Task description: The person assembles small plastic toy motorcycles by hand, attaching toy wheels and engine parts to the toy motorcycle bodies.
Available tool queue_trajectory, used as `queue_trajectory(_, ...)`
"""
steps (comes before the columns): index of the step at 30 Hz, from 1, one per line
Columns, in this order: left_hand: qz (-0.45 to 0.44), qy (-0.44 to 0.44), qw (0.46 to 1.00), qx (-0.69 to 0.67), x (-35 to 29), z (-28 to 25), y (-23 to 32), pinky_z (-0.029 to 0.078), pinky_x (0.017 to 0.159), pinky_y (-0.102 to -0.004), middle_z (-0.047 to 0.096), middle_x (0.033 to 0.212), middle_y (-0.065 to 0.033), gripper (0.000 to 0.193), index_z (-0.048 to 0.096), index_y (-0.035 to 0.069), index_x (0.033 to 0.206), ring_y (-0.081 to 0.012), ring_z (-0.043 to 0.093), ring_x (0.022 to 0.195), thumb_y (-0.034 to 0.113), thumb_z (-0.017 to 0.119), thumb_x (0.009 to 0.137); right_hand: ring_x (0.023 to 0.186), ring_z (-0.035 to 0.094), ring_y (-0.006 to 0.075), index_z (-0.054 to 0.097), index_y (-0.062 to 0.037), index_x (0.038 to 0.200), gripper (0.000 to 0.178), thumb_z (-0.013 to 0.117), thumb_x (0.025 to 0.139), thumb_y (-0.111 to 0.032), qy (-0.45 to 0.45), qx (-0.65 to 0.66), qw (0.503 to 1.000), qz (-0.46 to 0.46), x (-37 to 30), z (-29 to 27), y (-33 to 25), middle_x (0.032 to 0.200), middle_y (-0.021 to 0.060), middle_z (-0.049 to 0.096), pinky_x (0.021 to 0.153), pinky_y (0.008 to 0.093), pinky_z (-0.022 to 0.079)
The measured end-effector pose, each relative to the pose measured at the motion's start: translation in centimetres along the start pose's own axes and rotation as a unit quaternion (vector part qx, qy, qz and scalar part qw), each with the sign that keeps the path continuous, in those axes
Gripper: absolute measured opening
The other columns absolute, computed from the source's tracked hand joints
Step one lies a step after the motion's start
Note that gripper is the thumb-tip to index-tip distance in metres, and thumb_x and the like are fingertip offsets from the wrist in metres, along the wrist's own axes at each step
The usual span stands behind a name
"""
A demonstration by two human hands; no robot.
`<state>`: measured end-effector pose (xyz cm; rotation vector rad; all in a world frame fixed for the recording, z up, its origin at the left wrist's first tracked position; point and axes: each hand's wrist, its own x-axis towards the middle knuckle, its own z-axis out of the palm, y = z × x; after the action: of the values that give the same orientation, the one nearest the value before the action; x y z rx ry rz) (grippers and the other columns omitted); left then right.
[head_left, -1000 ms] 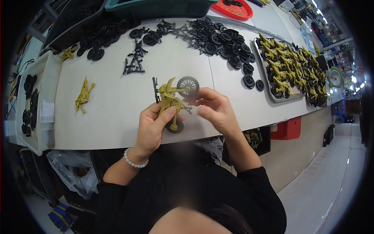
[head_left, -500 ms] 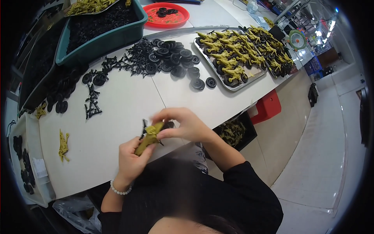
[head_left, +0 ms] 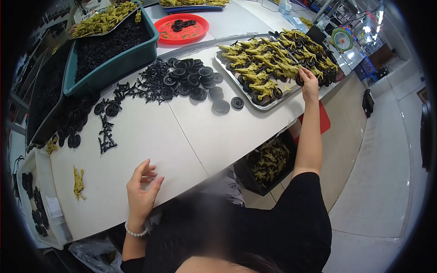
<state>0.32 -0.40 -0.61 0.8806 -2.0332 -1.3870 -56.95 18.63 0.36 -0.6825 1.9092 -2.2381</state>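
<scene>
My right hand (head_left: 309,83) reaches out to the metal tray (head_left: 260,108) at the far right. Its fingers pinch the near end of a yellow toy motorcycle (head_left: 288,69) with black wheels, at the tray's right side among several like it. My left hand (head_left: 144,187), with a beaded bracelet at the wrist, hovers over the near edge of the white table (head_left: 177,145). Its fingers are curved and apart, with nothing in them. Left of it lies a single yellow toy motorcycle body (head_left: 78,183). Small black forked parts (head_left: 107,136) lie in a line beyond.
Black toy wheels (head_left: 193,79) are heaped mid-table. A teal bin (head_left: 114,63) of black parts and a red round tray (head_left: 184,38) stand at the back. A white bin (head_left: 43,177) is at the left edge. Under the table sits a black crate (head_left: 268,186) of yellow parts.
My right hand has carried the toy motorcycle from in front of me to the tray at the far right. My left hand has let go of it and opened, shifting slightly left and nearer.
</scene>
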Motion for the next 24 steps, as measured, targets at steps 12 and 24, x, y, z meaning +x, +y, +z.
queue_trajectory(12,0.018,0.011,0.999,0.046,0.0,0.0,-0.8,0.049,0.077,-0.0285,0.065,0.100,-0.0105,0.041,0.058,0.001,0.118,-0.0172,0.061,0.087,0.006,0.071,0.080,0.080,0.059,0.0118,0.066,0.0000,0.106,0.028,0.062,0.089,-0.021,-0.080,-0.344,0.935,0.027,3.1,-1.1,3.9,0.090,0.0041,0.066,0.071,0.0248,0.046)
queue_trajectory(24,0.085,0.104,0.981,0.142,-1.3,-4.9,-1.4,0.051,0.076,-0.0332,0.063,0.099,-0.0142,0.032,0.061,-0.001,0.106,-0.0263,0.063,0.085,0.014,0.071,0.079,0.087,0.052,0.0162,0.059,-0.0006,0.107,0.020,0.054,0.088,0.004,-0.153,-0.221,0.915,-0.302,-14.1,15.3,-2.1,0.105,0.0079,0.057,0.072,0.0263,0.043)
